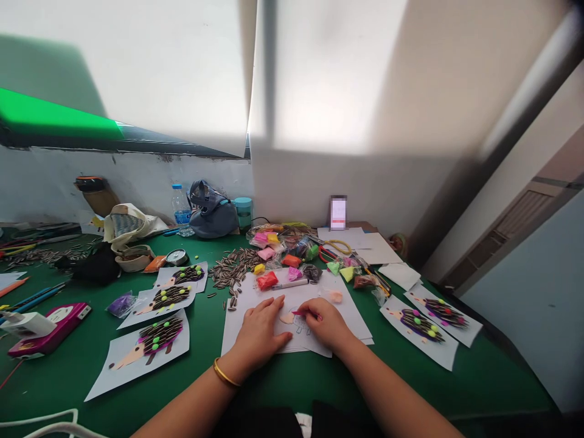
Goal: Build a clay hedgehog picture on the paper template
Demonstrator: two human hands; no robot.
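Note:
My left hand (pixel 262 328) lies flat on a sheet of white paper (pixel 237 331), fingers stretched and apart. My right hand (pixel 326 325) is closed in a pinch over the same sheet. Between its fingers shows a small magenta piece (pixel 298 313), too small to tell whether it is clay or a tool. Under it is a line drawing of an animal (pixel 298 322), with peach clay (pixel 287 317) on its pointed head. Above the hands lie a white marker (pixel 291 284), a red clay packet (pixel 266 280) and a peach clay packet (pixel 336 297).
Sunflower seeds (pixel 232 267) are heaped behind the paper. Finished hedgehog cards lie left (pixel 100 383) and right (pixel 444 359). Clay packets (pixel 292 260), yellow-handled scissors (pixel 337 246) and a propped phone (pixel 338 213) stand toward the wall. A magenta box (pixel 50 334) sits far left.

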